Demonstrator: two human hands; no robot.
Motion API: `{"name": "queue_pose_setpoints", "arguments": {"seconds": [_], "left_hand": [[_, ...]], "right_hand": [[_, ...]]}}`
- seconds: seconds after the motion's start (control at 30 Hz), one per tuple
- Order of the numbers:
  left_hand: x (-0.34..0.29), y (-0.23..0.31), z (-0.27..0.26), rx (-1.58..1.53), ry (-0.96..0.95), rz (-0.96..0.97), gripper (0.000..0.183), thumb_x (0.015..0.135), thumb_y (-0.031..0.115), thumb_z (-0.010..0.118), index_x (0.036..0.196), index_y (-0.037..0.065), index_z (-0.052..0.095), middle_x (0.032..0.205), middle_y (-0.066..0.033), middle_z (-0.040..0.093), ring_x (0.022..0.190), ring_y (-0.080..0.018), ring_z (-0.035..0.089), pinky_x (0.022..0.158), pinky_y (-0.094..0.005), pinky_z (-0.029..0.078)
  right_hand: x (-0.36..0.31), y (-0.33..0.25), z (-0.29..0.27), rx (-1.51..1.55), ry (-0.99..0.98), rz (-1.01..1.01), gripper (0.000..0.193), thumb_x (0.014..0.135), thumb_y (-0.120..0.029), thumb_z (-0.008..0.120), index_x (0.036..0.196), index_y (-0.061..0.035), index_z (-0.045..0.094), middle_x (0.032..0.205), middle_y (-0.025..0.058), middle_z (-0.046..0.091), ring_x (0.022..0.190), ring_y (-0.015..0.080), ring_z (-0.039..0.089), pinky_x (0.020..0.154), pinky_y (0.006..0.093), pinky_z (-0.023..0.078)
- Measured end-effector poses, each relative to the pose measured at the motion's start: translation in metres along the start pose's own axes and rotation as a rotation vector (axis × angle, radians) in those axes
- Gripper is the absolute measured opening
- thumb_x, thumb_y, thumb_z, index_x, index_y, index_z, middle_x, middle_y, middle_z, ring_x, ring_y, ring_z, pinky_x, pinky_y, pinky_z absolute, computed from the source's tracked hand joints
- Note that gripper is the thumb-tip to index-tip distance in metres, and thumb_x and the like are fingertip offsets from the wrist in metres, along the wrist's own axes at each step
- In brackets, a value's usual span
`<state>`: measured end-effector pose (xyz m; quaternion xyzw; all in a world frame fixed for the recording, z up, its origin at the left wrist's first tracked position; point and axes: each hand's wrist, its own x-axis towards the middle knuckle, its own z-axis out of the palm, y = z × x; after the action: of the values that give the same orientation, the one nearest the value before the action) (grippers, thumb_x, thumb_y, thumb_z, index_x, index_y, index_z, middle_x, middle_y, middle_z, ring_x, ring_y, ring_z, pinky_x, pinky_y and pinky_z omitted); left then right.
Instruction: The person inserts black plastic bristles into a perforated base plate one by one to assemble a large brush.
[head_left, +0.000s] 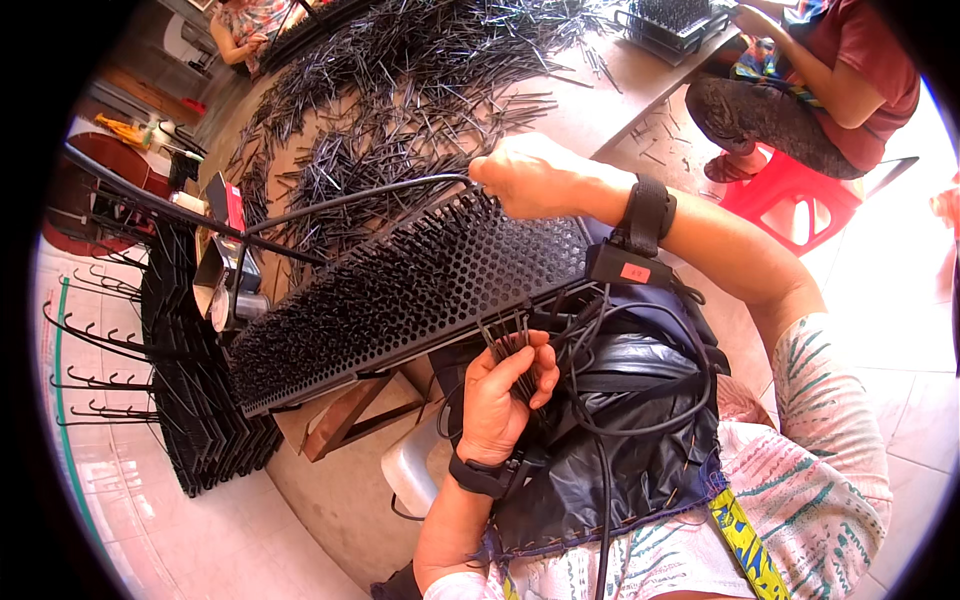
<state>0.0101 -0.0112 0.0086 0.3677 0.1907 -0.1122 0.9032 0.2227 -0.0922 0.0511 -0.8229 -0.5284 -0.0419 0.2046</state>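
A black perforated rack (pixel 500 262) slants across the front of me. Its left part and upper edge are crowded with thin black sticks (pixel 330 300) standing in the holes, while the holes toward its right end show bare. At the rack's far edge is my right hand (pixel 535 175), fingers pinched together just over the sticks; what they hold is hidden. My left hand (pixel 505 385), below the rack's near edge, is closed round a small bunch of thin dark sticks (pixel 510 340) that point upward. Both wrists wear black straps with a small device.
Loose black sticks (pixel 400 100) lie heaped on the table (pixel 560 95). Stacked black racks with hooked wires (pixel 200 370) stand at the left. A curved black bar (pixel 350 200) crosses behind the rack. Cables (pixel 640 415) loop over my lap. A co-worker sits on a red stool (pixel 800 205).
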Motion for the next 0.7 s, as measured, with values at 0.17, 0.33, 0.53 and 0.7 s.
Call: {"name": "queue_pose_setpoints", "arguments": {"seconds": [0.17, 0.33, 0.53, 0.7], "left_hand": [[-0.001, 0.001, 0.003, 0.001, 0.023, 0.004, 0.019, 0.082, 0.008, 0.049, 0.097, -0.002, 0.053, 0.077, -0.0094, 0.056, 0.060, -0.0161, 0.052, 0.044, -0.0229, 0.035], [-0.003, 0.001, 0.002, 0.008, 0.018, 0.021, 0.020, 0.082, 0.009, 0.050, 0.098, -0.002, 0.053, 0.077, -0.0093, 0.057, 0.060, -0.0157, 0.052, 0.044, -0.0224, 0.036], [-0.002, 0.001, 0.004, 0.038, 0.001, 0.029, 0.020, 0.082, 0.009, 0.050, 0.098, -0.002, 0.053, 0.077, -0.0096, 0.057, 0.060, -0.0158, 0.052, 0.044, -0.0225, 0.036], [-0.003, 0.001, 0.003, 0.041, -0.005, 0.019, 0.020, 0.082, 0.009, 0.050, 0.098, -0.002, 0.053, 0.077, -0.0100, 0.057, 0.060, -0.0161, 0.052, 0.044, -0.0224, 0.036]], "right_hand": [[0.001, -0.001, -0.003, -0.108, -0.056, -0.031, 0.014, 0.063, -0.015, 0.056, 0.072, -0.0078, 0.064, 0.059, 0.0085, 0.058, 0.051, 0.0225, 0.057, 0.046, 0.0326, 0.047], [-0.002, -0.005, -0.005, -0.003, 0.002, -0.100, 0.009, 0.058, 0.000, 0.051, 0.066, 0.0007, 0.047, 0.051, 0.0176, 0.047, 0.052, 0.0358, 0.052, 0.046, 0.0401, 0.041], [0.000, 0.001, 0.002, -0.006, 0.025, -0.125, 0.011, 0.057, -0.002, 0.051, 0.067, 0.0021, 0.049, 0.054, 0.0182, 0.049, 0.055, 0.0358, 0.052, 0.048, 0.0403, 0.042], [0.004, 0.001, 0.003, 0.095, 0.108, -0.121, 0.011, 0.057, -0.003, 0.052, 0.067, 0.0020, 0.050, 0.056, 0.0177, 0.050, 0.057, 0.0353, 0.053, 0.050, 0.0408, 0.042]]}}
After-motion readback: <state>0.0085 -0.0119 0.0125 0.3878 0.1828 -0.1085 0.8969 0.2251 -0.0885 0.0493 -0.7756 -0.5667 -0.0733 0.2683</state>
